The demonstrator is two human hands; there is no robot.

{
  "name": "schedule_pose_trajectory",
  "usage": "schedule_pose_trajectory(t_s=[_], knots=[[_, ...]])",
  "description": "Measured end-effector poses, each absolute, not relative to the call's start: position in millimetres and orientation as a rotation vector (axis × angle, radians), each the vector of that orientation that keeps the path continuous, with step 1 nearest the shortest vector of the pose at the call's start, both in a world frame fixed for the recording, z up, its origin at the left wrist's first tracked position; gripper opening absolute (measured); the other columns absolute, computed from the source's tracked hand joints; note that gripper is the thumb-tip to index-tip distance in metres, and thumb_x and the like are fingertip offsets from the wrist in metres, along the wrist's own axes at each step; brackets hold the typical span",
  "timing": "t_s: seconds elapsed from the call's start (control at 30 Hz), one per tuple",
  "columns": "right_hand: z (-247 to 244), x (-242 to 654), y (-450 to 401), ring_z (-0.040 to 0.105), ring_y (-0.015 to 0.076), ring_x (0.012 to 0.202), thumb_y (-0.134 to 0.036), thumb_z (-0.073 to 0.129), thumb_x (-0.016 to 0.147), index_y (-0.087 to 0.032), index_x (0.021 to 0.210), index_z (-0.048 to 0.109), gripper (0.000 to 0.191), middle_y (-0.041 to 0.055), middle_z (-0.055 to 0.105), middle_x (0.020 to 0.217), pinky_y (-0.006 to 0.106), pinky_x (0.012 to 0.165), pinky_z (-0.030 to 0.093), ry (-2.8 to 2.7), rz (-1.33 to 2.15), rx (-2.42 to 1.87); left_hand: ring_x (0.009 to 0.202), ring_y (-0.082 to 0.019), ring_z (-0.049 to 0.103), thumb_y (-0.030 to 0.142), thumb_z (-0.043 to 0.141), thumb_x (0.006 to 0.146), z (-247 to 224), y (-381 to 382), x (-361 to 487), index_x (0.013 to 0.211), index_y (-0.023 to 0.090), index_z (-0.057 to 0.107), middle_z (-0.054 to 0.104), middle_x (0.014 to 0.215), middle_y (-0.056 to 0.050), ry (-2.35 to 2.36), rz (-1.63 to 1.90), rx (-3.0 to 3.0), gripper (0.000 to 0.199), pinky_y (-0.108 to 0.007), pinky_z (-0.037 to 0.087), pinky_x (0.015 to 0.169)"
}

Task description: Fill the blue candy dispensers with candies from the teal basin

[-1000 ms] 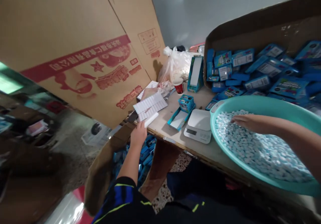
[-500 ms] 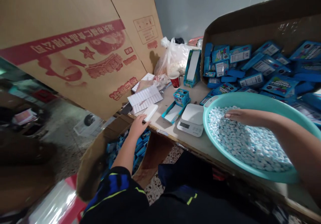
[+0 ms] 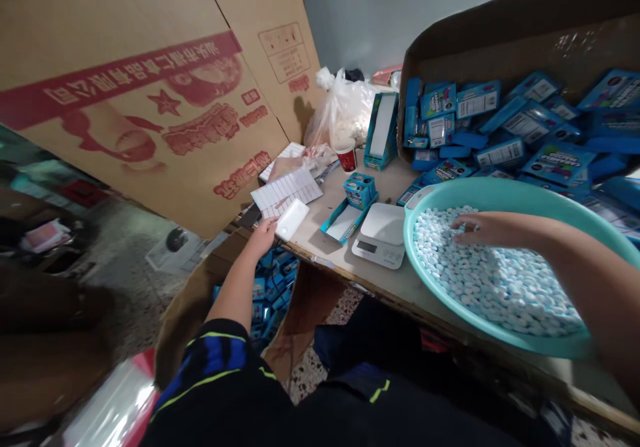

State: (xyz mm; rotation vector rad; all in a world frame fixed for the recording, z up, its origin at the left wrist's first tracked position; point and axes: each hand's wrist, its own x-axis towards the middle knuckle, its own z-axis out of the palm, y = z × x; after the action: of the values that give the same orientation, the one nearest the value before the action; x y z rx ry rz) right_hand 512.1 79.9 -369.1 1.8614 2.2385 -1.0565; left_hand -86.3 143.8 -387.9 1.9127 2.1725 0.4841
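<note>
Your right hand [image 3: 493, 229] lies open, fingers spread on the pale blue tablets [image 3: 493, 287] in the teal basin [image 3: 409, 247] at 2 o'clock. Your left hand [image 3: 263, 237], open, sits just beside a white card [image 3: 293, 219] at 11 o'clock.

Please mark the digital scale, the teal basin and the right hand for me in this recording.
Digital scale [image 3: 379, 223]: head view, on its white weighing platform.
Teal basin [image 3: 500, 190]: head view, on its far rim.
Right hand [image 3: 493, 228]: head view, on the back of the hand.
</note>
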Motion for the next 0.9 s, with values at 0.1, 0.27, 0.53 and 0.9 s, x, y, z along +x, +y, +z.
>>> schedule_pose_trajectory(t_s=[0.1, 0.27, 0.53, 0.9], knots=[[-368.9, 512.4, 79.8, 0.064, 0.0401, 0.127, -0.064, 0.054, 0.089, -0.018, 0.138, 0.063, 0.068, 0.0164, 0.065, 0.144, 0.048, 0.107, 0.052, 2.218, -1.056, 1.862, 0.117, -0.028, 0.070, 0.034, 0.036, 0.100, -390.5, 150.0, -94.4, 0.139, 0.011, 0.063, 0.073, 0.128, -0.016, 2.151, 0.509, 1.868, 0.053, -0.042, 0.055, 0.108], [-377.6, 516.5, 81.7, 0.068, 0.0375, 0.114, -0.065, 0.052, 0.090, -0.019, 0.132, 0.065, 0.064, 0.0167, 0.071, 0.129, 0.046, 0.099, 0.055, 2.189, -1.074, 1.897, 0.124, -0.029, 0.068, 0.032, 0.047, 0.094, -395.9, 153.2, -99.0, 0.126, 0.013, 0.074, 0.074, 0.130, -0.014, 2.144, 0.504, 1.820, 0.046, -0.039, 0.052, 0.112], [-390.8, 520.8, 81.0, 0.070, 0.0342, 0.107, -0.069, 0.054, 0.086, -0.022, 0.131, 0.067, 0.066, 0.0154, 0.073, 0.126, 0.044, 0.096, 0.054, 2.215, -1.098, 1.897, 0.123, -0.031, 0.069, 0.045, 0.055, 0.093, -404.1, 142.8, -86.9, 0.120, 0.018, 0.077, 0.076, 0.128, -0.012, 2.215, 0.482, 1.764, 0.045, -0.037, 0.054, 0.106], [-403.0, 524.3, 77.3, 0.072, 0.0364, 0.100, -0.071, 0.054, 0.078, -0.025, 0.118, 0.072, 0.064, 0.0138, 0.077, 0.109, 0.045, 0.092, 0.058, 2.282, -1.091, 1.943, 0.124, -0.039, 0.064, 0.047, 0.083, 0.069, -386.2, 121.0, -57.7, 0.118, 0.022, 0.078, 0.076, 0.123, -0.013, 2.263, 0.295, 2.022, 0.055, -0.050, 0.039, 0.117]])
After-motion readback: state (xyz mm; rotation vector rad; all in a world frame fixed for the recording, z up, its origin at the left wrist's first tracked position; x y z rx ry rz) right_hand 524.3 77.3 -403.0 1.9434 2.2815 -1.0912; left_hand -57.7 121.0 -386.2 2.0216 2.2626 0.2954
